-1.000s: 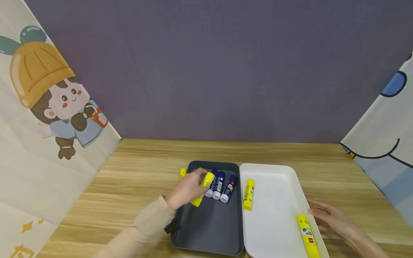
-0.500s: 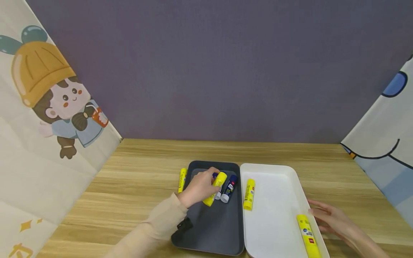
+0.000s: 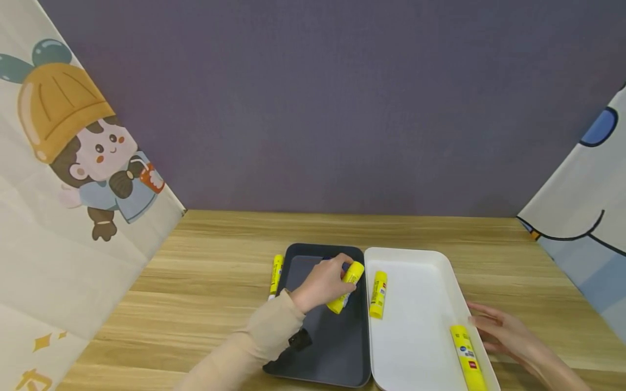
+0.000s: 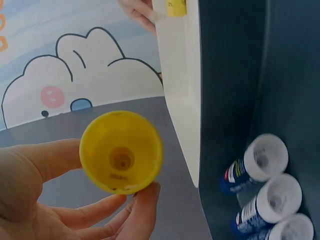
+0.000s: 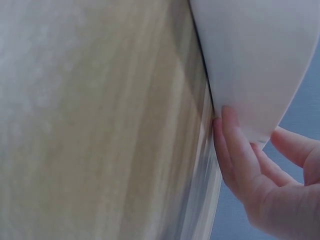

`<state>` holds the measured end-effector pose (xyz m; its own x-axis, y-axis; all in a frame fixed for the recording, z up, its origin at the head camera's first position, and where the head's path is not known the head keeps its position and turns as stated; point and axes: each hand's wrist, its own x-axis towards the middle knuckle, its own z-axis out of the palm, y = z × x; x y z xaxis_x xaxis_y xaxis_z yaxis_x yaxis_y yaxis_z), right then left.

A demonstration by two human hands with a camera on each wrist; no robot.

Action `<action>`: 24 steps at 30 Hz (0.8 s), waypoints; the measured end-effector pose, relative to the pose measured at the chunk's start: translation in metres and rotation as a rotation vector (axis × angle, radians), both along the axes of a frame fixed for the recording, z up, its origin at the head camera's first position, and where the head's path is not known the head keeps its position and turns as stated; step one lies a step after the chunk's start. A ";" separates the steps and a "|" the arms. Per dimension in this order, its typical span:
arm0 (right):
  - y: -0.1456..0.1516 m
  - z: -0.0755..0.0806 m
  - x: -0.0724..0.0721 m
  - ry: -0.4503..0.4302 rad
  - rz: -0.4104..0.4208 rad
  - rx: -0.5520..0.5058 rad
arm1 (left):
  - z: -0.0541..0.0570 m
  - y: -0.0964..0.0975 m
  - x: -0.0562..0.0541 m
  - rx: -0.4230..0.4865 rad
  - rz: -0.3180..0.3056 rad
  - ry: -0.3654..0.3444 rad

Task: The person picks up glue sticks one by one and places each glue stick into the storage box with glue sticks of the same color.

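While the left hand hovers over the dark grey tray, its fingers and thumb curl round a yellow glue stick and pinch it; the left wrist view shows the stick's round end framed between thumb and fingertips. Stick is held above the tray's right half, near the edge shared with the white tray. Blue glue sticks lie side by side on the grey tray floor, white caps toward the wrist camera. Right hand rests on the wooden table with straight, loosely spread fingers touching the white tray's right outer wall. Inside the white tray: one yellow stick near its left wall, another along its right rim. One more yellow stick lies on the table, just beside the grey tray's left wall.
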<state>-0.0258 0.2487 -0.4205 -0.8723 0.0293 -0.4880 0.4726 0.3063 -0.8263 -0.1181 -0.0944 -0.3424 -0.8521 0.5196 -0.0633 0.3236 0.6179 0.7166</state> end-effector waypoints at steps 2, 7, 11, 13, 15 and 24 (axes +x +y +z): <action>-0.001 0.000 0.002 0.000 0.000 -0.005 | -0.001 0.003 0.002 -0.009 -0.008 0.003; -0.005 -0.001 0.008 0.004 -0.005 -0.014 | -0.001 0.013 0.006 -0.024 -0.019 -0.011; -0.009 -0.002 0.012 0.003 -0.016 -0.015 | -0.002 0.021 0.009 -0.021 -0.028 -0.051; -0.010 -0.003 0.014 0.000 -0.022 -0.014 | -0.002 0.024 0.009 -0.015 -0.035 -0.065; -0.012 -0.003 0.016 -0.001 -0.026 -0.011 | -0.002 0.027 0.010 -0.012 -0.039 -0.078; -0.017 -0.005 0.026 0.009 -0.018 -0.048 | -0.007 0.042 0.015 -0.029 -0.038 -0.105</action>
<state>0.0003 0.2317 -0.4258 -0.8764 0.0215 -0.4811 0.4697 0.2581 -0.8442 -0.1035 -0.0520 -0.3495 -0.8196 0.5483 -0.1664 0.2716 0.6274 0.7298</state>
